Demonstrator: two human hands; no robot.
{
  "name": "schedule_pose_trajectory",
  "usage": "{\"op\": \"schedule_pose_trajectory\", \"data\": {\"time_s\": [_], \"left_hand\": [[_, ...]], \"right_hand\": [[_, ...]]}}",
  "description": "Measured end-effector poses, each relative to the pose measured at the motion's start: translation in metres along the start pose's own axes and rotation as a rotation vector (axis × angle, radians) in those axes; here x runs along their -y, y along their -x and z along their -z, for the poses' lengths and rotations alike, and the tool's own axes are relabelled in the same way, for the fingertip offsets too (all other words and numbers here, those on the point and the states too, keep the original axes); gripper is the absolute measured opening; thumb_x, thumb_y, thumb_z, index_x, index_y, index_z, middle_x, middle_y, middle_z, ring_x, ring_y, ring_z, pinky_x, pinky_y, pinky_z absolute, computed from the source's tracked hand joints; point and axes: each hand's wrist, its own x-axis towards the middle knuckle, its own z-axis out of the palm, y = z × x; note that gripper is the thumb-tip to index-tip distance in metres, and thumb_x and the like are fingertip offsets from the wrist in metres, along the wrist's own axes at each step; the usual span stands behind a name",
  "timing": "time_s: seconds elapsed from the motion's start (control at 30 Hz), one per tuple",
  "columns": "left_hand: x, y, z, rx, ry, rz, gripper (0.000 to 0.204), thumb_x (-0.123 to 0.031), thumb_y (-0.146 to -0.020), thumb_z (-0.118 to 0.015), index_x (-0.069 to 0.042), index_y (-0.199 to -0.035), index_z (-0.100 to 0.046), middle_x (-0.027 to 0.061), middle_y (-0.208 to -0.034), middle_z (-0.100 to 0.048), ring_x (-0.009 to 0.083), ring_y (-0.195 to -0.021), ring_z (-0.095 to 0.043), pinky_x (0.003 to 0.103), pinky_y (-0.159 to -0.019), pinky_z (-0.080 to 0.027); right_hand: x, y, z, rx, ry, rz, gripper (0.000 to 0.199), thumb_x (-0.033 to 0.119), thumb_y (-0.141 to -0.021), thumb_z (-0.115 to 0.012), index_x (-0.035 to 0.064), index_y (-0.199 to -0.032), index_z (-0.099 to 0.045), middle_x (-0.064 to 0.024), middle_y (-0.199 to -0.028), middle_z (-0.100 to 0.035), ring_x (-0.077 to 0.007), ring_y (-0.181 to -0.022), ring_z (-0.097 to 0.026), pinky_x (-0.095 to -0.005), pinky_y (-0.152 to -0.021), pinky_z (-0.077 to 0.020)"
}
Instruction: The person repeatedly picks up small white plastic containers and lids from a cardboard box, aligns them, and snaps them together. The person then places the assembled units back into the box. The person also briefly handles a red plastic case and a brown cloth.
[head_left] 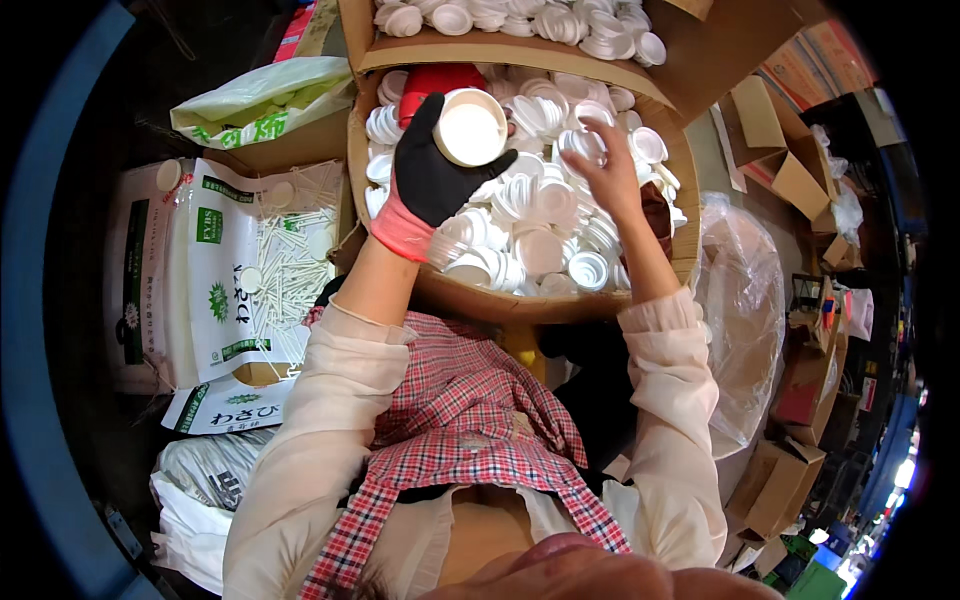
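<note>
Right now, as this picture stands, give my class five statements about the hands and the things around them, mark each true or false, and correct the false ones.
1. The left hand wears a black glove. True.
2. The right hand wears a glove too. False: it is bare.
3. White sticks lie to the left of the cardboard box of white lids. True.
4. The left hand is empty. False: it holds a round white piece.
5. The apron is checked. True.

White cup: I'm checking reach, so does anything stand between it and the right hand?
Nothing visible blocks the way from the right hand to the cup, though the thumb of the left hand sticks out at the cup's lower right. Lids lie below.
</note>
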Motion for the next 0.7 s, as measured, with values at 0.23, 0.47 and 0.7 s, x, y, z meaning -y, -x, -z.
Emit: {"op": "schedule_pose_trajectory", "data": {"time_s": [0.23,0.47,0.7], "left_hand": [[0.021,0.006,-0.012,-0.019,0.375,0.17,0.056,-0.022,-0.082,-0.068,-0.001,-0.128,-0.046,0.0137,-0.124,-0.058,0.0262,-0.113,-0.059,0.04,-0.103,-0.042],[0.043,0.003,-0.013,-0.082,-0.233,0.29,0.064,-0.035,-0.086,-0.064,0.0,-0.134,-0.042,0.0121,-0.124,-0.06,0.0213,-0.114,-0.059,0.037,-0.106,-0.041],[0.034,0.003,-0.018,-0.104,0.608,0.443,0.079,-0.063,-0.091,-0.043,0.0,-0.137,-0.033,0.0353,-0.138,-0.034,0.057,-0.127,-0.033,0.065,-0.108,-0.026]], "right_hand": [[0.11,0.065,0.025,0.427,-0.698,0.182,0.057,0.018,-0.076,-0.073,0.0015,-0.127,-0.054,-0.0107,-0.131,-0.051,-0.0207,-0.121,-0.048,-0.0314,-0.101,-0.0368],[0.079,0.056,0.055,0.655,-0.683,0.23,0.053,0.019,-0.071,-0.076,-0.0004,-0.119,-0.062,-0.0138,-0.128,-0.054,-0.0252,-0.124,-0.048,-0.0355,-0.107,-0.0321],[0.052,0.059,0.058,0.104,-1.276,-0.199,0.062,0.039,-0.092,-0.056,0.0057,-0.141,-0.038,-0.0131,-0.136,-0.049,-0.0286,-0.119,-0.055,-0.0407,-0.095,-0.0487]]}}
